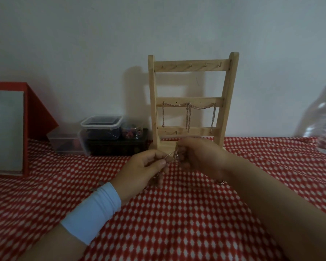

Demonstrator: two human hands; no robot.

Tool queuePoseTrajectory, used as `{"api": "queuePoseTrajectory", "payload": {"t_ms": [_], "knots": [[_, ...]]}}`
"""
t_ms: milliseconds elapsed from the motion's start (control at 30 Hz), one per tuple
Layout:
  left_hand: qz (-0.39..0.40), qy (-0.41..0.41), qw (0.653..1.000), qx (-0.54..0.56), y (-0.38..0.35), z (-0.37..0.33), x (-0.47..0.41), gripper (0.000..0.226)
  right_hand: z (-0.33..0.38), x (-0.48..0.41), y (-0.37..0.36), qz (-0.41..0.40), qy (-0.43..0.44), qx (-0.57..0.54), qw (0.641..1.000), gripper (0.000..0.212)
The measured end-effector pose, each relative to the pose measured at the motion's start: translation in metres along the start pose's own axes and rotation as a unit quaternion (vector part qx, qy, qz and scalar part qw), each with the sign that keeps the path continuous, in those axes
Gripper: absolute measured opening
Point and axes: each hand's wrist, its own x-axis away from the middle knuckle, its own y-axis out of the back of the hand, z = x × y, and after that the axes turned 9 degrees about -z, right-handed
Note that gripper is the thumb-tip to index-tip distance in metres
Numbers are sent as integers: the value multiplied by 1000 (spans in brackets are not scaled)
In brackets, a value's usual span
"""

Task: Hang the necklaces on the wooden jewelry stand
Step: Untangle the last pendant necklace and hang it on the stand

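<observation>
A: As the head view has it, which step is entered?
B: Chain necklace (170,156) readied just before the wooden jewelry stand (190,67) base. The left hand (147,164) pinches it and the right hand (199,157) curls round it. Next, probably: raise to a free hook (191,64). Hung chains (188,108) on its middle rail.
A: Unclear?
B: Clasp and right fingertips hidden; trailing end blurred.

A plain pale wall (83,44) fills the upper half of the frame, dimly lit and greyish. Across the lower half spreads a red tablecloth (177,213) dotted with white diamonds. At the left edge stands a red box (36,113) with a grey front. Right of it, against the wall, sit stacked clear plastic containers (100,127) with dark contents. A crumpled clear plastic bag (324,119) shows at the right edge.
</observation>
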Motion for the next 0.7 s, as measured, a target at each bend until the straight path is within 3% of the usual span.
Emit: {"api": "queuePoseTrajectory", "payload": {"t_ms": [133, 233, 333, 500, 600, 700], "knots": [[1, 5, 999, -53, 3, 3, -3, 22, 4, 5, 4, 18, 20, -38, 999, 31], [17, -33, 987, -157, 7, 9, -4, 22, 12, 8, 10, 67, 29, -158, 985, 31], [22, -30, 979, -199, 14, 14, -6, 23, 20, 5, 23, 19, 40, -241, 969, 27], [-31, -22, 976, -215, 32, 11, -12, 40, 21, 1, 32, -54, 44, -243, 968, 33], [-31, -24, 956, -289, 46, 8, -16, 36, 20, -5, 31, -112, 69, -265, 955, 36], [18, 5, 924, -382, 57, 4, -19, 29, 20, -8, 31, -163, 81, -304, 935, 32]]}}
